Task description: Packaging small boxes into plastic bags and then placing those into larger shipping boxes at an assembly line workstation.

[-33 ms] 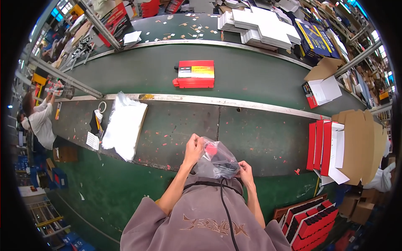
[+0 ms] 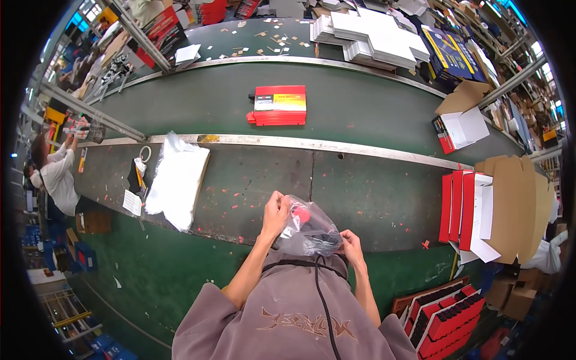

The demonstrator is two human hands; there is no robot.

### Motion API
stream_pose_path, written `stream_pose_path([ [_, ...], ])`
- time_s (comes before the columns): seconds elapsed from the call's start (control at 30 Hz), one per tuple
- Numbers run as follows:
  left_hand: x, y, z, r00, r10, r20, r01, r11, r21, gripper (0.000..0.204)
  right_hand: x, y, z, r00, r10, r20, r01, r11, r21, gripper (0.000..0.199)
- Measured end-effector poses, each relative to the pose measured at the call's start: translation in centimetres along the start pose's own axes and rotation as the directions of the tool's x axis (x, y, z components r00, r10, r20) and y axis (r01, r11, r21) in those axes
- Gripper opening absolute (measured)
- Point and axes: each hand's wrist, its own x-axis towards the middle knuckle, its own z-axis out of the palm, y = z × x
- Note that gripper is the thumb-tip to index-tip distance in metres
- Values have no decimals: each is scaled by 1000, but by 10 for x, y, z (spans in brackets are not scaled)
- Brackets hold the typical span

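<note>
A clear plastic bag (image 2: 309,225) hangs between my two hands at the bench's near edge, close to my waist. Inside it show a round red piece and something dark, perhaps coiled cable, that the film partly hides. My left hand (image 2: 276,211) is closed on the bag's upper left side. Lower down, my right hand (image 2: 351,243) pinches its right edge. Beyond the bag, on the far strip, lies a red box-shaped device (image 2: 280,106) with a yellow and white label. To the left of my hands rests a stack of white plastic bags (image 2: 178,180).
Red cartons and a brown open box (image 2: 509,210) stand at the bench's right end. A metal rail (image 2: 264,141) runs across between bench and belt. White flat boxes (image 2: 381,39) are piled at the back. On the floor right stands a rack of red devices (image 2: 447,324). A person (image 2: 57,174) works at far left.
</note>
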Motion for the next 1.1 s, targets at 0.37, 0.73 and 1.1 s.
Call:
stream_pose_path([
  [0.37,8,-28,-18,958,-124,258,169,972,-161,18,3,-9,-8,961,-127,244,258,725,-639,12],
  [0.73,12,-45,7,988,77,-133,-73,997,32,14,-8,69,40,909,-333,-253,165,841,-515,16],
  [1.1,42,-102,17,936,273,223,-338,873,352,14,29,106,56,711,-490,-505,48,750,-660,23],
])
